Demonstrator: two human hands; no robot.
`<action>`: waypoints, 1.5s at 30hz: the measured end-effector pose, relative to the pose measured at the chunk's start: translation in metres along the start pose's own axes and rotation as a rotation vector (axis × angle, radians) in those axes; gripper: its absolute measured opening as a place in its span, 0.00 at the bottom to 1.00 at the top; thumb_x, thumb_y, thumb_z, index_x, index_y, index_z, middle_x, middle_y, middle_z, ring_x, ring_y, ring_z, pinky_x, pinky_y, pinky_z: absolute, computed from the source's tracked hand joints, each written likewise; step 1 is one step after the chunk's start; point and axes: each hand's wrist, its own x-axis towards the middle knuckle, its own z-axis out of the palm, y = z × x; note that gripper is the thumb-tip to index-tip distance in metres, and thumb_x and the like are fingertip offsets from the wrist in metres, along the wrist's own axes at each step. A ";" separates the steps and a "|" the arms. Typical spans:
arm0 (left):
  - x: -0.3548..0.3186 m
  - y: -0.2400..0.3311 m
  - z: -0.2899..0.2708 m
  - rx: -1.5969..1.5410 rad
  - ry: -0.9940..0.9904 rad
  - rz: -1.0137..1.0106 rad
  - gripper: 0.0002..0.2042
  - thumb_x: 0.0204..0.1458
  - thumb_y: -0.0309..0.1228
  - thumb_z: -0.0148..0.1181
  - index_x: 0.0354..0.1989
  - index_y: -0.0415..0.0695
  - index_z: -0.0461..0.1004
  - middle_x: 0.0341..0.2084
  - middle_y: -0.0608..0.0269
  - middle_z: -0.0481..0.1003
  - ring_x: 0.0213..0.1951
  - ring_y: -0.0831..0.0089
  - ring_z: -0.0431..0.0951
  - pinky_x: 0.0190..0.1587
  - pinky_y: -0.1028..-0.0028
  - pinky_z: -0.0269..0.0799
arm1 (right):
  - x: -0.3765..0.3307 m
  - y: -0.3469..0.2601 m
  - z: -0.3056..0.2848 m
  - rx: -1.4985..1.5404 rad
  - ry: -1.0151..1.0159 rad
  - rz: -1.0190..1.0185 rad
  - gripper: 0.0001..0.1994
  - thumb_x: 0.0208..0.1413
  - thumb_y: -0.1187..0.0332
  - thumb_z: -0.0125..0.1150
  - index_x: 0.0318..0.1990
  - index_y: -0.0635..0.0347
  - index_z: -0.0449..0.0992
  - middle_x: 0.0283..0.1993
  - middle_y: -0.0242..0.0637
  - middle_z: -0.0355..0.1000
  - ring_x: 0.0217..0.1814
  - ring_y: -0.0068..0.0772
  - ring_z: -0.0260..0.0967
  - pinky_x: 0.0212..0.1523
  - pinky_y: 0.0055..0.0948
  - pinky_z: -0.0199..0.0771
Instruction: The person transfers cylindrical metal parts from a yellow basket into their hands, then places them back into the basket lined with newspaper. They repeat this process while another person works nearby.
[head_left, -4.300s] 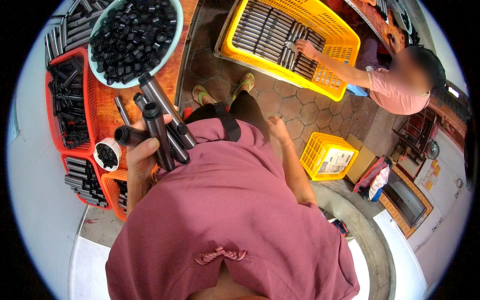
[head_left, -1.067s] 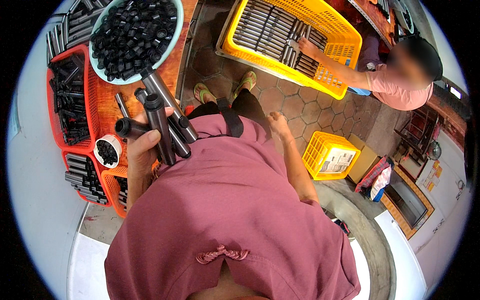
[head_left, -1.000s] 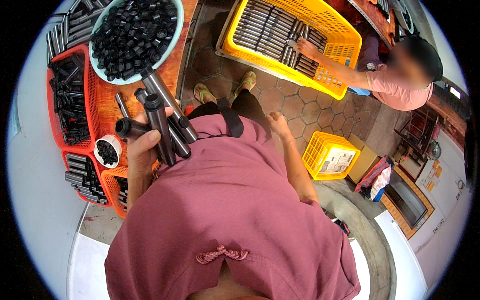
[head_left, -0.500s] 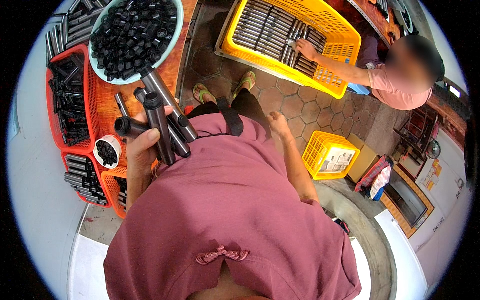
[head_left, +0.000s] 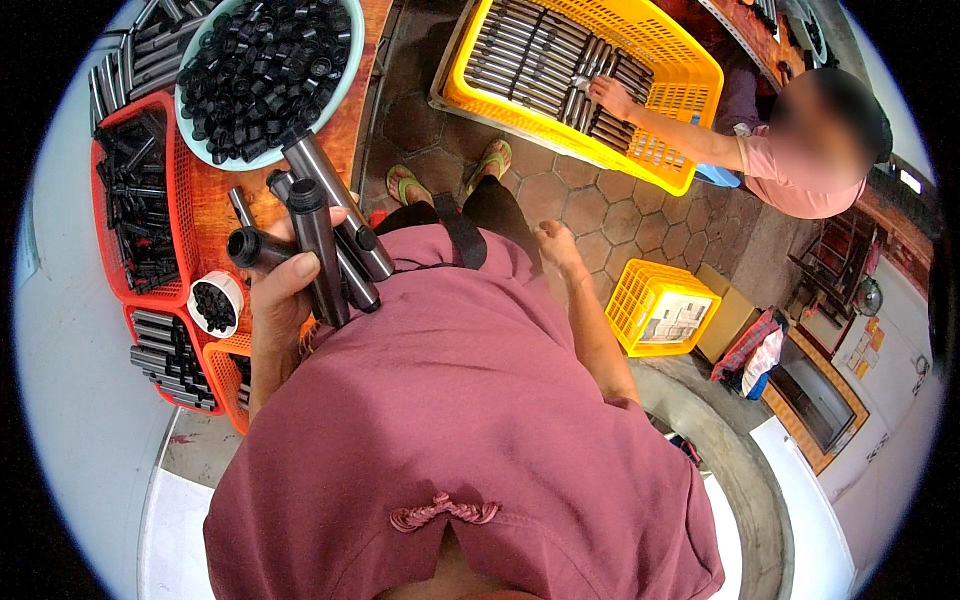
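In my left hand [head_left: 284, 290] I hold a bunch of dark grey metal tubes [head_left: 318, 245] with black ends. They fan out at different angles, with my thumb pressed across the nearer ones. The tubes' lower ends reach the front of my maroon shirt, and one long tube [head_left: 312, 160] points up toward the rim of a pale green basin [head_left: 355, 95] full of small black caps [head_left: 262, 85]. My right hand [head_left: 556, 245] hangs low at my other side, fingers loosely bent, with nothing visible in it; its fingertips are partly hidden.
Red baskets [head_left: 187, 200] of black parts and metal tubes line the left of the wooden table [head_left: 222, 180], beside a white tub [head_left: 236, 290]. Across the tiled floor, a co-worker's hand [head_left: 612, 98] reaches into a yellow crate [head_left: 690, 110] of tubes. Another yellow crate [head_left: 625, 300] stands at right.
The tubes in my left hand have tipped slightly, so the black ends of the nearer two face up more. My right hand stays about where it was.
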 end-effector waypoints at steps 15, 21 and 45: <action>0.002 0.004 0.002 -0.008 0.010 -0.007 0.29 0.40 0.39 0.61 0.50 0.32 0.70 0.39 0.47 0.75 0.39 0.63 0.77 0.45 0.70 0.73 | 0.007 0.006 0.000 0.036 -0.047 0.032 0.22 0.55 0.66 0.53 0.54 0.72 0.67 0.49 0.52 0.73 0.51 0.41 0.71 0.51 0.32 0.69; 0.001 0.005 0.005 -0.031 0.017 -0.018 0.29 0.41 0.39 0.61 0.50 0.32 0.70 0.38 0.51 0.75 0.38 0.68 0.77 0.44 0.74 0.72 | -0.002 -0.015 -0.008 0.009 -0.060 0.065 0.21 0.54 0.68 0.52 0.55 0.70 0.68 0.50 0.53 0.72 0.52 0.42 0.71 0.52 0.32 0.69; 0.034 0.001 0.038 -0.126 -0.032 -0.010 0.30 0.39 0.39 0.62 0.51 0.31 0.69 0.47 0.42 0.71 0.43 0.60 0.76 0.50 0.66 0.72 | -0.019 -0.142 -0.077 0.349 -0.117 -0.285 0.14 0.60 0.63 0.51 0.41 0.66 0.74 0.31 0.38 0.74 0.31 0.29 0.71 0.35 0.28 0.72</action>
